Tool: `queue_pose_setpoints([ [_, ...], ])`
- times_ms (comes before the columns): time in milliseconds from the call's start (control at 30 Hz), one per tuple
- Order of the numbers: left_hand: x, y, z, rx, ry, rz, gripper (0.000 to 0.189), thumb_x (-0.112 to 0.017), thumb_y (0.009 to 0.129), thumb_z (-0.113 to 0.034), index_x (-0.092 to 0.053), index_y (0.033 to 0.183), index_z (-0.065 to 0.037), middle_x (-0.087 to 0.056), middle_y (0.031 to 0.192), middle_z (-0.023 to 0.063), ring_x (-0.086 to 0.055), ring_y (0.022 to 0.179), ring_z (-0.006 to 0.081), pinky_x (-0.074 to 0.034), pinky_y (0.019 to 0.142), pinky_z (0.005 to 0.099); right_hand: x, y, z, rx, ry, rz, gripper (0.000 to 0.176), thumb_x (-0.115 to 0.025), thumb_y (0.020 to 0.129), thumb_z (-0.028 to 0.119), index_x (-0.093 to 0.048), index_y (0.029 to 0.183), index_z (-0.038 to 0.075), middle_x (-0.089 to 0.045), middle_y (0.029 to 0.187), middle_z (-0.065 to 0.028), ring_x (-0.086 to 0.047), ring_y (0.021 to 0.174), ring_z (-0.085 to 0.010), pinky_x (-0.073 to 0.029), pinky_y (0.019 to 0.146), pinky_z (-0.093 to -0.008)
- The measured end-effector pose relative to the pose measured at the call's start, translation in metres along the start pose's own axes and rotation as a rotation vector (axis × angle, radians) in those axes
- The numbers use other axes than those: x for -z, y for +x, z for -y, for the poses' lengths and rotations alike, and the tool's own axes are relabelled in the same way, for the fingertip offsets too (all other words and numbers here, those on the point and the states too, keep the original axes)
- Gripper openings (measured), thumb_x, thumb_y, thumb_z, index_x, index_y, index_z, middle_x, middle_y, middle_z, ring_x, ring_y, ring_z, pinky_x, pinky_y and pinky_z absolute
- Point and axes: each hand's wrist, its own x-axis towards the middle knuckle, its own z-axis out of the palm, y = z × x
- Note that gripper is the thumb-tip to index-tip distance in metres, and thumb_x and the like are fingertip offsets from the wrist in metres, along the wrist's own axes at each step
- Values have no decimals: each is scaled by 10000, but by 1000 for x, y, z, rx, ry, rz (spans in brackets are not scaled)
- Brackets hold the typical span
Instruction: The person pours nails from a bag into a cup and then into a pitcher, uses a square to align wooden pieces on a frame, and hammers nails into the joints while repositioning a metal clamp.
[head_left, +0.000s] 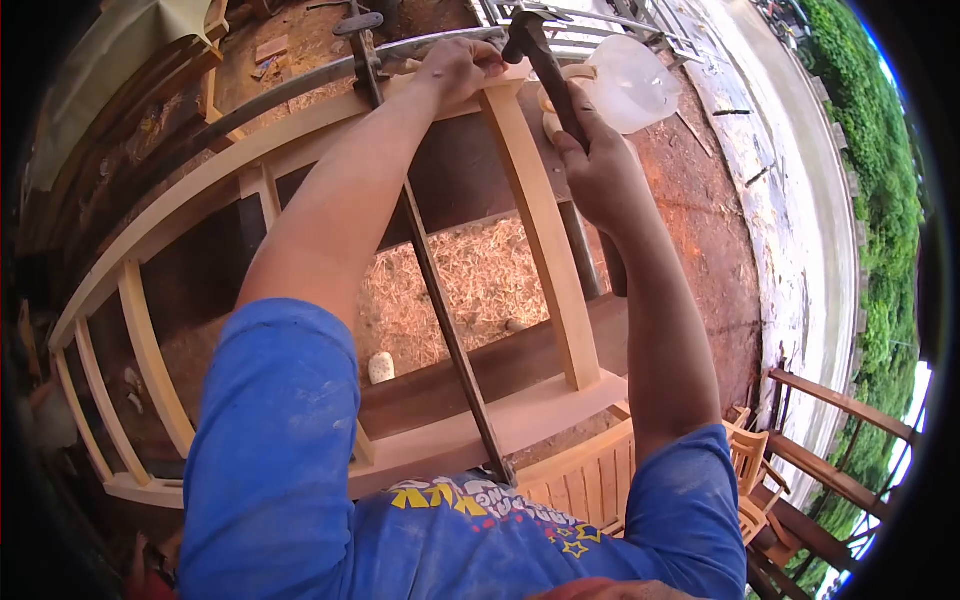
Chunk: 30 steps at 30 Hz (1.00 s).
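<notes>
My right hand (605, 180) is wrapped around the handle of a hammer (548, 70), whose head is raised near the far corner of a wooden ladder-like frame (545, 240). At that corner my left hand (462, 70) rests on the far rail with its fingers pinched together; whatever they hold is too small or hidden to name. A long metal bar clamp (440, 290) spans the frame from the far rail to the near one, passing beside my left forearm. The frame's slats join two long rails, the far one curved by the lens.
A translucent plastic jug (635, 85) stands beyond the hammer. Wood shavings (450, 290) cover the ground under the frame. Slatted wooden furniture (590, 475) is close on the near right. Dark beams (600, 330) support the frame. A pale walkway (800, 220) runs along the right.
</notes>
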Motion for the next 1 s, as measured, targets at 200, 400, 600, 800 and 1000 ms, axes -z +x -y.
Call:
queue_pose_setpoints([
  [200, 1, -36, -46, 77, 709, -159, 964, -914, 678, -631, -626, 1416, -81, -685, 1391, 152, -609, 1346, 321, -423, 1151, 504, 67, -11, 92, 242, 300, -356, 625, -614, 1090, 227, -361, 1648, 104, -616, 769, -22, -530, 587, -59, -446, 531, -245],
  [400, 18, -31, -69, 335, 776, 224, 1224, -902, 498, -787, -571, 1429, -64, -605, 1494, 155, -519, 1436, 368, -369, 1165, 572, 20, -1, 38, 280, 121, -334, 613, -614, 1089, 224, -376, 1646, 133, -669, 837, -35, -588, 631, -101, -514, 576, -297],
  [600, 19, -28, -66, 311, 762, 237, 1216, -902, 505, -791, -574, 1420, -60, -614, 1478, 152, -537, 1413, 359, -375, 1154, 557, 48, -5, 72, -5, 150, -143, 519, -568, 1087, 251, -479, 1576, 100, -676, 1235, -244, -649, 1135, -351, -501, 968, -403],
  [800, 19, -29, -68, 323, 775, 247, 1220, -898, 508, -796, -569, 1425, -62, -624, 1465, 151, -547, 1405, 356, -384, 1147, 544, 66, -5, 99, 323, 537, -544, 509, -601, 1083, 180, -486, 1562, 52, -697, 1109, -178, -654, 981, -206, -522, 846, -327],
  [1000, 19, -20, -74, 299, 792, 251, 1272, -877, 512, -828, -539, 1462, -53, -596, 1502, 154, -510, 1445, 354, -375, 1153, 545, 9, -7, 23, -49, 129, -12, 612, -575, 1059, 223, -399, 1619, 49, -612, 1418, -324, -554, 1389, -448, -421, 1166, -446],
])
